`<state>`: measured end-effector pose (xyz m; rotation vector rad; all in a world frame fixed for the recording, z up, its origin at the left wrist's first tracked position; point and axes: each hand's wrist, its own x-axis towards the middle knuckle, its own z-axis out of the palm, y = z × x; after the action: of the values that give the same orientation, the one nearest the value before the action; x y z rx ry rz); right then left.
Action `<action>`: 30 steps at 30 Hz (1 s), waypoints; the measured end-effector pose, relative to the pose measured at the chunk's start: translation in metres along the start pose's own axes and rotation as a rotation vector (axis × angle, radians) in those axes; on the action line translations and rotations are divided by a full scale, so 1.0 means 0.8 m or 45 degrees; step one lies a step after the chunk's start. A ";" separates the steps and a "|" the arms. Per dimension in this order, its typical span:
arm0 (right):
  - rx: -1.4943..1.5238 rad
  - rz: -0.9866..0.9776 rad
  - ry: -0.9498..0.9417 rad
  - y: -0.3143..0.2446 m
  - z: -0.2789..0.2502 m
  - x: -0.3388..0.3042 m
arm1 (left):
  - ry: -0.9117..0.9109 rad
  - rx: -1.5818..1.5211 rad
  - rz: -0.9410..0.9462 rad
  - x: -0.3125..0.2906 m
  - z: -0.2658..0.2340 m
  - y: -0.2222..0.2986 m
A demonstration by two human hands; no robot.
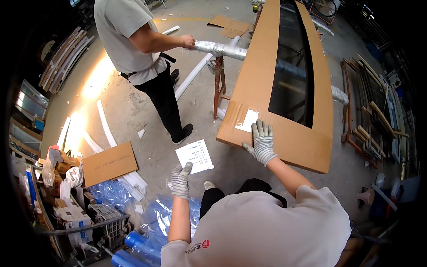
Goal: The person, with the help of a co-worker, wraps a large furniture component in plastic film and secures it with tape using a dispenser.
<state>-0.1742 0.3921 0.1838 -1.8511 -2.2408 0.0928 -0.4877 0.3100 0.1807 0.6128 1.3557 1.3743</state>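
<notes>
A white printed paper sheet is pinched at its lower left edge, under the thumb of my left hand. My right hand, in a striped work glove like the left one, lies with its fingers stretched out on a long cardboard-covered panel. Its fingertips touch or nearly touch a white label on the panel's near left corner. A dark glass strip shows through an opening in the cardboard. The panel rests on a stand with a plastic-wrapped crossbar.
Another person stands at the far left, a hand on the wrapped crossbar. A cardboard sheet, blue plastic film and a cluttered cart lie to my left. A rack of frames stands at the right.
</notes>
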 end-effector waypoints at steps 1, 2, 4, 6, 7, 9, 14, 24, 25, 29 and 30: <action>-0.034 0.000 0.000 -0.005 0.003 0.007 | -0.042 0.022 -0.030 0.017 -0.013 0.006; -0.069 0.002 0.000 -0.007 0.003 0.016 | -0.086 0.044 -0.059 0.036 -0.020 0.012; -0.080 0.031 0.016 -0.019 0.011 0.027 | -0.087 0.069 -0.045 0.076 -0.037 0.025; -0.152 0.058 0.046 -0.029 0.014 0.031 | -0.097 0.099 -0.044 0.115 -0.038 0.042; -0.162 0.054 0.073 -0.033 0.015 0.035 | -0.200 0.081 -0.032 0.136 -0.029 0.057; -0.151 0.090 0.063 -0.038 0.013 0.036 | -0.380 0.052 -0.022 0.181 -0.009 0.069; -0.098 0.128 0.137 -0.050 0.013 0.044 | -0.557 0.128 -0.097 0.288 0.044 0.092; -0.054 0.266 0.088 -0.054 0.006 0.057 | -0.778 -0.208 -0.390 0.467 0.147 0.131; -0.059 0.265 0.106 -0.056 0.002 0.060 | -0.845 -0.165 -0.429 0.491 0.165 0.130; -0.059 0.259 0.208 -0.055 0.012 0.063 | -1.140 -0.096 -0.488 0.586 0.257 0.116; -0.071 0.257 0.188 -0.056 0.009 0.068 | -1.121 -0.156 -0.501 0.609 0.283 0.109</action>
<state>-0.2284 0.4366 0.1929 -2.0377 -1.9742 -0.0713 -0.4626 0.8536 0.1630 0.7037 0.6199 0.7070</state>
